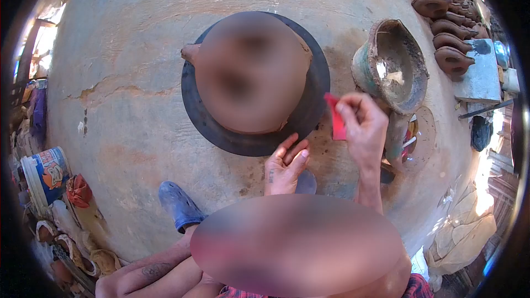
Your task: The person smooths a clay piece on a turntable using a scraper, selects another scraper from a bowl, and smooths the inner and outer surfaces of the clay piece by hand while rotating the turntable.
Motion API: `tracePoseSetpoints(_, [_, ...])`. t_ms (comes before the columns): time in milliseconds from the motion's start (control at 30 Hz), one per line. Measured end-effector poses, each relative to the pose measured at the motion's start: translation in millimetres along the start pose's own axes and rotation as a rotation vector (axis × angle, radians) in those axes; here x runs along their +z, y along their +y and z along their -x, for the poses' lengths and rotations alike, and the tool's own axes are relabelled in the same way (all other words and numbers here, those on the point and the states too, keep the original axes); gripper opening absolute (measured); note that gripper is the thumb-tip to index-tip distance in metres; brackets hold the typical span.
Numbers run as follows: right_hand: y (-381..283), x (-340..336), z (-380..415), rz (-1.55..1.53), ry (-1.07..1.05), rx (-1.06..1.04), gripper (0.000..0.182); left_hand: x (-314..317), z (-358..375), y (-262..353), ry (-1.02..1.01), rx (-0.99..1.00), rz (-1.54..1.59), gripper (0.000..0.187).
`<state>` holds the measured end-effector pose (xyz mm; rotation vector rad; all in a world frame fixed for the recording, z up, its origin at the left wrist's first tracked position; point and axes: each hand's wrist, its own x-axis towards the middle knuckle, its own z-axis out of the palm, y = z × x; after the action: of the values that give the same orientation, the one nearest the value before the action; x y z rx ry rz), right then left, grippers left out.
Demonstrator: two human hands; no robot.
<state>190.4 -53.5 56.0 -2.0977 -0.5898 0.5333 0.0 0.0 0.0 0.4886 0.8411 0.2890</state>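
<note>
A round brown clay piece (254, 77), mostly blurred, sits on a dark round disc (207, 129). A short knob sticks out from its left side. In my right hand (364, 127) is a small flat red piece (337, 120), pinched between thumb and fingers to the right of the disc. My left hand (284, 171) is at the disc's near edge, palm partly turned up and fingers apart, with nothing in it. Beneath the left hand lies a small round greyish-blue thing (306, 184), partly covered.
A worn bowl-like vessel (361, 69) with residue inside stands right of the disc. Rows of brown clay pieces (430, 5) line the upper right, near a pale block (477, 80). A printed bucket (49, 174) and red bundle (79, 191) are left; a blue clog (179, 205) is nearby.
</note>
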Motion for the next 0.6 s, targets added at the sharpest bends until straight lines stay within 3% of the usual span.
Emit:
tracePoseSetpoints(67, [-8.6, 1.1, -33.6, 0.059, 0.235, -0.194, 0.016, 1.5, -1.9, 2.0, 0.068, -0.132, -0.215, 0.068])
tracePoseSetpoints(100, [-16.7, 7.4, -56.9, 0.034, 0.241, -0.211, 0.016, -3.7, -6.0, 11.4, 0.072, -0.105, -0.230, 0.068])
tracePoseSetpoints(167, [-26.2, 10.1, -93.3, 0.280, 0.204, -0.538, 0.016, -11.9, -5.5, 17.0, 0.088, -0.196, -0.214, 0.064])
tracePoseSetpoints(267, [-34.7, 25.7, -136.8, 0.276, 0.160, -0.704, 0.016, -10.7, -2.0, 58.9, 0.100, -0.231, -0.167, 0.068])
tracePoseSetpoints(400, [-40.8, 46.2, -170.5, 0.218, 0.056, -0.714, 0.017, -15.7, -9.6, 72.0, 0.164, -0.097, -0.036, 0.072])
tracePoseSetpoints(467, [-37.1, 50.4, -180.1, 0.264, -0.063, -0.824, 0.018, -20.7, -15.1, 64.3, 0.170, -0.029, 0.021, 0.073])
tracePoseSetpoints(600, [-43.6, 33.1, -154.6, 0.320, -0.154, -0.790, 0.019, -25.1, -18.2, 62.5, 0.169, 0.003, 0.038, 0.071])
